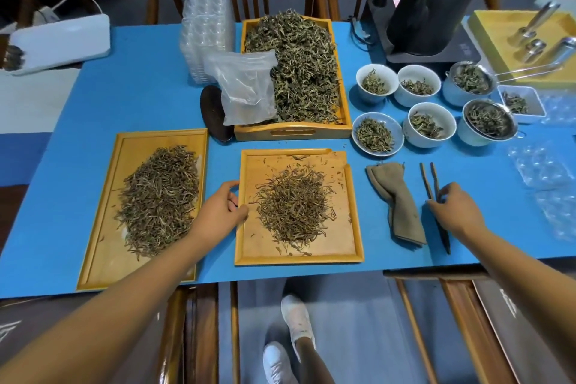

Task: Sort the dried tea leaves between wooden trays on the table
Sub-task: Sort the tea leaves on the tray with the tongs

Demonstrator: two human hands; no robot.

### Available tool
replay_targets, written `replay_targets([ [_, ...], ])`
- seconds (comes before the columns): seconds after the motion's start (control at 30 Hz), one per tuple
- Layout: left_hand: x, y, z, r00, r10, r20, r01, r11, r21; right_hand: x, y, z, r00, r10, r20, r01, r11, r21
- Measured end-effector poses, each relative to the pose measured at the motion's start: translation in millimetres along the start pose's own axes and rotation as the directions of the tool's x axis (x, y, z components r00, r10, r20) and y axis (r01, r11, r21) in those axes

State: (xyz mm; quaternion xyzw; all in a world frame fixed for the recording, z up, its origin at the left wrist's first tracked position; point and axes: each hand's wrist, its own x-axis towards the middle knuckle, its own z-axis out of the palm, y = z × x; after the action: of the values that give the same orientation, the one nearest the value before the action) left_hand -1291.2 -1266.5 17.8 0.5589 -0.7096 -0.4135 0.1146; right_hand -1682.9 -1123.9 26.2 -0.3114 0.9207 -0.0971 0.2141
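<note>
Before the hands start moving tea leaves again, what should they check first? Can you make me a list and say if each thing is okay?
1. Left hand steadying the middle tray: ok, its fingers rest on the tray's left edge.
2. Right hand has the wooden tongs: cannot tell, the fingers touch them but they lie on the table, not lifted.
3. Leaves to sort in the middle tray: ok, a pile sits in it.
4. Left tray within reach: ok, it lies right beside the middle tray.
5. Room in the left tray: ok, bare wood shows around its pile.
6. Folded cloth out of the way: ok, it lies between tray and tongs.
</note>
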Motion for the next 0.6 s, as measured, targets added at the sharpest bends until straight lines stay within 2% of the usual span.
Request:
replay_targets([
  [0.17,-1,0,1,1.000,-0.004,-0.004,0.004,1.000,-0.024,-6,-16,-6,0.996,-0.057,-0.063,0.062,0.996,0.065],
  [0.23,-1,0,1,1.000,-0.004,-0.010,0.003,1.000,-0.031,-12,-31,-11,0.989,-0.127,-0.071,0.135,0.983,0.127],
  [0.33,-1,1,1,1.000,-0.001,-0.007,0.000,0.999,-0.035,-30,-60,-16,0.958,-0.288,0.014,0.281,0.944,0.173],
  [0.47,-1,0,1,1.000,-0.002,-0.004,0.001,0.999,-0.048,-64,-91,-10,0.833,-0.525,0.175,0.522,0.850,0.069],
  [0.6,-1,-1,1,1.000,-0.004,-0.003,0.003,0.999,-0.051,-88,-106,2,0.701,-0.632,0.330,0.675,0.737,-0.025],
])
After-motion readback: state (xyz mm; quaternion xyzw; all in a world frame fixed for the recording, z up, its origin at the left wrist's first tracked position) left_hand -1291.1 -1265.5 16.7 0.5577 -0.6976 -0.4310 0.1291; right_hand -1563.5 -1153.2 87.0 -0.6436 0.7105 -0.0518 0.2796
